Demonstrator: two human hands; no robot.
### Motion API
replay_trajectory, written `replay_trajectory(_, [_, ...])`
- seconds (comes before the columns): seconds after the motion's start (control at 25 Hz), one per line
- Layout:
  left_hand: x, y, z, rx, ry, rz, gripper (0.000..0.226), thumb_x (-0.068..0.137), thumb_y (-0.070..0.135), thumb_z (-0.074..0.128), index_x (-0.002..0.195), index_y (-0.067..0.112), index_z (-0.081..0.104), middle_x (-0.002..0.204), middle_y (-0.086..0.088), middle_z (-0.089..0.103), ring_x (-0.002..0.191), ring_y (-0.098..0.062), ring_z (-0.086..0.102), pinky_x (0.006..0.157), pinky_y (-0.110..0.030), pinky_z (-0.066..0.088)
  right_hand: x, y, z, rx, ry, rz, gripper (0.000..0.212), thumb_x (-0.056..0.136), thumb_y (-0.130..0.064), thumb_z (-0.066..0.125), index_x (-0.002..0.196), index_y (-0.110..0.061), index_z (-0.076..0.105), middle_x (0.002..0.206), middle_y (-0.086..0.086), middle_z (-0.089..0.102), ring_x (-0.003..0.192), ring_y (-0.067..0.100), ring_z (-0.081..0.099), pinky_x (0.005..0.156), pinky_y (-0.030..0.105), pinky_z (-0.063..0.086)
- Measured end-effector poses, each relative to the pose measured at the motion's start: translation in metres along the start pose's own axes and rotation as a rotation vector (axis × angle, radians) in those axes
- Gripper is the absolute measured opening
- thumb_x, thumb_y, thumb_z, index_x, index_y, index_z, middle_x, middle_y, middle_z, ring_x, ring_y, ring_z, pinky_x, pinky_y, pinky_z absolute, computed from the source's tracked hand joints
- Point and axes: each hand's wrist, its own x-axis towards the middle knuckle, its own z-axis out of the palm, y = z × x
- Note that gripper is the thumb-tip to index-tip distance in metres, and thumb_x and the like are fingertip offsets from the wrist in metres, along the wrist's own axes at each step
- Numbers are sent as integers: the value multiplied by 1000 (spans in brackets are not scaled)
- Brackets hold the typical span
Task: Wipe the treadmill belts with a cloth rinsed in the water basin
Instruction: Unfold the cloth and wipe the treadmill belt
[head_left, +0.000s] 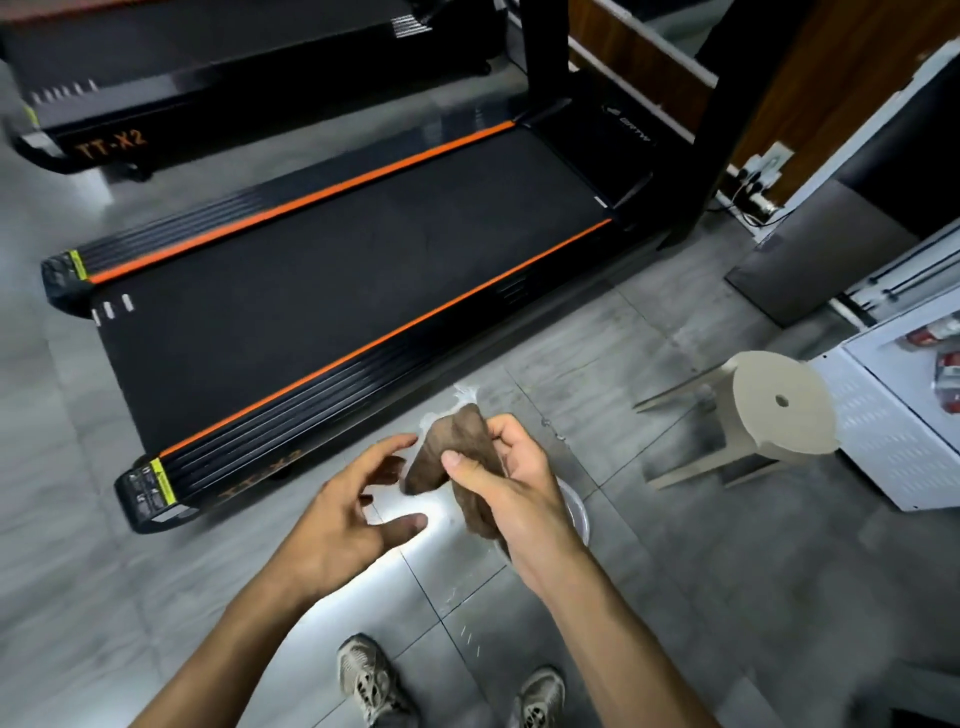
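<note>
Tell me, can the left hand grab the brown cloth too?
Probably yes. The left hand hangs open right beside the cloth that the right hand holds, with nothing between them.

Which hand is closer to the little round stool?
The right hand is closer. It holds the brown cloth in its grip, just left of the stool. The left hand is farther left, open, on the far side of the cloth from the stool.
</note>
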Motion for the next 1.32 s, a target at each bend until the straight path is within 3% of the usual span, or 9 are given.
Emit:
replay_trajectory(0.2, [-3, 19, -76, -152, 14, 39, 32, 71, 35, 84, 99, 23, 73, 73, -17, 61, 65, -27, 56, 61, -40, 51, 17, -26, 82, -150, -66, -85, 19, 75, -10, 72, 91, -11, 62, 81, 14, 63, 70, 22, 56, 62, 39, 44])
replay_trajectory(0.32, [-12, 25, -112, -294, 8, -21, 11, 83, 22, 76, 86, 12, 74, 77, -9, 72, 67, -22, 65, 64, -36, 49, 30, -37, 114, -233, 12, -114, 20, 71, -11, 73, 87, -20, 64, 79, 9, 63, 73, 17, 59, 69, 35, 50])
replay_trajectory(0.4, [-17, 25, -135, -297, 27, -52, 26, 89, 29, 69, 75, 7, 71, 76, -11, 68, 67, -23, 63, 63, -41, 47, 40, -42, 137, -290, 58, -126, 25, 71, -10, 73, 92, -23, 66, 77, 6, 62, 71, 13, 59, 67, 33, 50])
replay_trajectory(0.48, [-19, 25, -154, -365, 26, -58, 36, 88, 37, 64, 78, 4, 68, 81, -23, 66, 67, -35, 63, 62, -48, 47, 48, -49, 156, -338, 72, -147, 31, 77, -3, 73, 100, -23, 68, 77, -2, 64, 71, 5, 59, 67, 29, 52])
replay_trajectory(0.64, [-14, 35, -176, -732, 77, -60, 29, 99, 29, 50, 109, 6, 66, 95, -20, 71, 79, -30, 67, 64, -33, 51, 72, -43, 179, -385, 147, -187, 38, 84, -9, 74, 116, -26, 62, 100, -15, 66, 85, -6, 60, 71, 14, 50])
replay_trajectory(0.76, [-5, 43, -198, -941, 163, -92, 28, 101, 25, 44, 115, 8, 61, 103, -13, 72, 91, -20, 71, 69, -28, 56, 93, -14, 190, -196, 294, 117, 32, 92, -33, 66, 122, -24, 58, 117, -6, 66, 95, 3, 64, 73, 21, 51])
replay_trajectory(0.88, [13, 43, -217, -978, 189, -100, 29, 102, 25, 42, 116, 6, 58, 99, -12, 71, 87, -19, 71, 65, -25, 55, 111, 24, 196, -145, 133, 547, 50, 88, -63, 54, 106, -19, 69, 99, 2, 74, 81, 15, 67, 71, 31, 51])
replay_trajectory(1.04, [45, 37, -233, -984, 238, -117, 27, 101, 26, 43, 114, 9, 59, 100, -11, 69, 91, -19, 68, 71, -27, 55, 150, 50, 209, -83, 7, 722, 64, 91, -69, 42, 105, -14, 72, 100, 7, 76, 87, 23, 71, 77, 37, 52])
replay_trajectory(1.32, [134, 33, -283, -930, 370, -206, 27, 101, 33, 47, 94, 21, 70, 100, -11, 73, 90, -23, 70, 77, -41, 56, 251, 37, 221, 48, 115, 336, 33, 74, -30, 63, 99, -9, 68, 97, 14, 70, 90, 26, 63, 69, 29, 49])
